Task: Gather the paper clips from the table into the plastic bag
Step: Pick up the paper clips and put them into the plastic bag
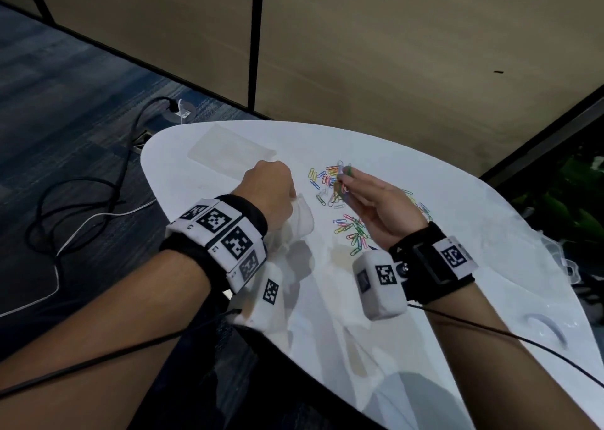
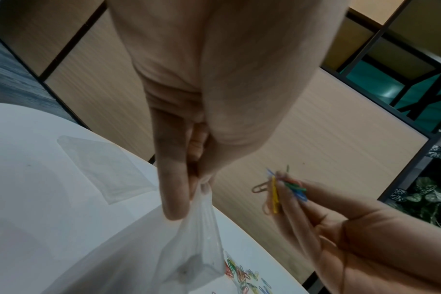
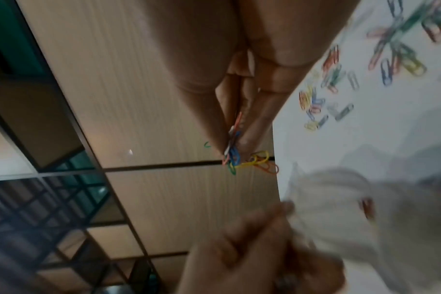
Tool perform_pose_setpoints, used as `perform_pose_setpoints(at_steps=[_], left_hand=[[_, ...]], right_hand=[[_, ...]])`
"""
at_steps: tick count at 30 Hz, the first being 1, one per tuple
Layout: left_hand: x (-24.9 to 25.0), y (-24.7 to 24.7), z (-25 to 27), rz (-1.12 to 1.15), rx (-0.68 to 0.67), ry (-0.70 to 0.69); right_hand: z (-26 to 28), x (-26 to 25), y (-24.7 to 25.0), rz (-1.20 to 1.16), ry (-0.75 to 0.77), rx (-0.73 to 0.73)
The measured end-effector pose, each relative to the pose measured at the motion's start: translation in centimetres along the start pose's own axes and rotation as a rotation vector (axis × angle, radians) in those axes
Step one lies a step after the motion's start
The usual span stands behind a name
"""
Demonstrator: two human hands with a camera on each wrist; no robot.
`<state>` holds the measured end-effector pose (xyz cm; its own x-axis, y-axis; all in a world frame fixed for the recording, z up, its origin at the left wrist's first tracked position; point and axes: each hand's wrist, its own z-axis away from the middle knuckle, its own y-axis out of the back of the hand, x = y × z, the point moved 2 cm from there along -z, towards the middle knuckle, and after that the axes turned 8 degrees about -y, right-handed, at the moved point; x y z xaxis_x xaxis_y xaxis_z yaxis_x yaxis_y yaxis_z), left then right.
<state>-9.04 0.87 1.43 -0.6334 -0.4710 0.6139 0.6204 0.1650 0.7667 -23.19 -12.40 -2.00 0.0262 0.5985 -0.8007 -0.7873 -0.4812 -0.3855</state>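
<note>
Several coloured paper clips (image 1: 330, 184) lie scattered on the white table (image 1: 425, 299), with a second cluster (image 1: 351, 230) nearer me. My left hand (image 1: 271, 191) pinches the top edge of a clear plastic bag (image 1: 299, 224), which hangs below it (image 2: 196, 248). My right hand (image 1: 369, 201) is raised above the table and pinches a bunch of clips (image 1: 343, 176) at its fingertips. In the left wrist view that bunch (image 2: 282, 189) sits to the right of the bag. In the right wrist view the pinched clips (image 3: 242, 159) hang above the bag (image 3: 340, 208).
A second flat clear bag (image 1: 228, 148) lies at the table's far left. A clear plastic lid or tray (image 1: 559, 259) sits at the right edge. Cables (image 1: 81, 207) run over the carpet on the left. Beige partition panels (image 1: 392, 54) stand behind the table.
</note>
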Motion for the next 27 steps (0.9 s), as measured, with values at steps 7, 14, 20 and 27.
perform_pose_setpoints(at_steps=[7, 14, 20, 27], left_hand=[[0.6, -0.4, -0.5, 0.037, 0.016, -0.009], [1.4, -0.8, -0.6, 0.036, 0.014, -0.032], [1.2, -0.8, -0.6, 0.087, 0.021, -0.028], [-1.2, -0.1, -0.6, 0.096, 0.069, -0.004]], right_hand=[[0.6, 5.1, -2.8, 0.47, 0.09, 0.077], [0.0, 4.1, -4.0, 1.264, 0.394, 0.162], [0.6, 3.4, -4.4, 1.469, 0.382, 0.016], [-4.7, -0.1, 0.6, 0.759, 0.179, 0.026]])
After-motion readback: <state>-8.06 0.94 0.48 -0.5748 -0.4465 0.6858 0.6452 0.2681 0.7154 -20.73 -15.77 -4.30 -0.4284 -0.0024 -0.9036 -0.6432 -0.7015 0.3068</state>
